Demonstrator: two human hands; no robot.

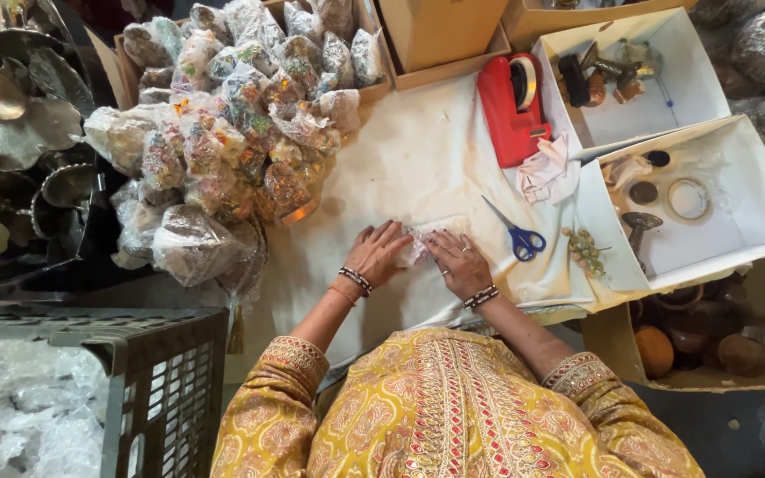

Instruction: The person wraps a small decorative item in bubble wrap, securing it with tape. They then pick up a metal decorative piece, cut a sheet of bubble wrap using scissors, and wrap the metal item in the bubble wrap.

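My left hand [376, 253] and my right hand [457, 260] press flat on a small parcel in clear bubble wrap [420, 245] that lies on the white cloth [418, 159] of the table. Both hands touch the wrap, fingers spread over it, one on each side. The thing inside the wrap is mostly hidden; only a bit of colour shows through. Both wrists wear beaded bracelets. Blue-handled scissors [515, 233] lie just right of my right hand.
A big heap of wrapped colourful items [223, 133] fills the upper left. A red tape dispenser [512, 106] lies beside two white open boxes [737, 168] with small metal pieces. A dark crate [161, 372] with plastic wrap stands at the lower left. Metal leaf shapes [11, 115] at far left.
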